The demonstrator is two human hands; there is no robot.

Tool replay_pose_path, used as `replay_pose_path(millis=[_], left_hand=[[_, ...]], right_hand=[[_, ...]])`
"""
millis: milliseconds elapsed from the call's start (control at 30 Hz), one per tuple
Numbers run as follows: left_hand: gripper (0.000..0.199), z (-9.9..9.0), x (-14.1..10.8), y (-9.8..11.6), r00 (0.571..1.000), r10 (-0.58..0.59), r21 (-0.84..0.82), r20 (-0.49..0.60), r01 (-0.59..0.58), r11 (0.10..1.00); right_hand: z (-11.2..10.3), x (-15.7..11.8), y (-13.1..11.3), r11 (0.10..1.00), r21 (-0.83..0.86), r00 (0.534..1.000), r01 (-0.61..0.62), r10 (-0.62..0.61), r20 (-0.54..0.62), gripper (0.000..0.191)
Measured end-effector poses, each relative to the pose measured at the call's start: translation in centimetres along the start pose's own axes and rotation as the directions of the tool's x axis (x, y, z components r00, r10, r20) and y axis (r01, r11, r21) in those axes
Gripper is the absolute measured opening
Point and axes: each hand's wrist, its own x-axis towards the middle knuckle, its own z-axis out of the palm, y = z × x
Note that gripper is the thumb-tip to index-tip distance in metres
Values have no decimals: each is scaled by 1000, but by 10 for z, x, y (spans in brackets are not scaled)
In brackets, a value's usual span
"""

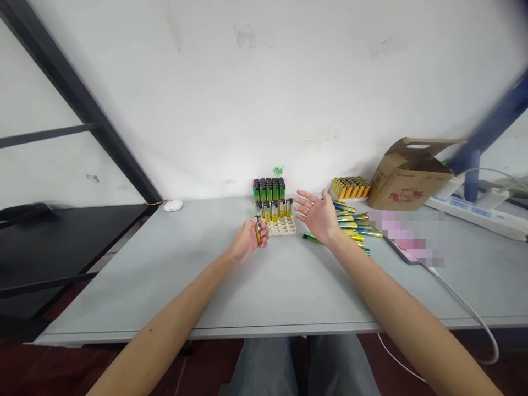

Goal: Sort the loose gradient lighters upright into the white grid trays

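A yellow lighter [258, 233] with a dark top is held in my left hand [247, 240], fingers closed round it, just left of a white holder tray [284, 226]. Several clear-yellow lighters [275, 211] with black tops stand upright in the tray's rear holes; its front holes show bare. Behind them stand tight rows of green lighters [269, 190] with black tops. My right hand [317, 214] is open, palm up and fingers spread, to the right of the tray. Near its wrist lies a green lighter [312, 237], beside a loose pile of shiny yellow, blue and green sleeves [350, 224].
A block of yellow-orange cylinders [351, 188] stands against the wall. Farther right are an open cardboard box [406, 181], a power strip [478, 213] and a blurred phone [406, 242] with a white cable. A white earbud case [173, 205] lies at left on the grey table [165, 275].
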Motion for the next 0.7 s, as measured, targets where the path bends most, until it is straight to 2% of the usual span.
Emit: replay_pose_path(millis=[167,367,500,567,700], left_hand=[[21,0,0,1,1000,10,-26,14,-9,1000],[22,-1,-1,2,999,15,-29,36,-14,999],[25,-5,2,-2,995,64,-13,71,-64,998],[26,-6,2,-4,990,93,-11,102,-92,996],[20,-6,1,-6,987,73,-7,146,-73,997]], right_hand=[[-1,1,1,1000,9,1000,-11,11,2,57],[-5,5,5,998,-58,999,8,-6,34,58],[-4,4,6,999,-45,999,0,1,41,56],[-3,3,6,998,-51,1000,21,-20,20,54],[-3,5,7,987,-107,989,123,-131,-75,51]])
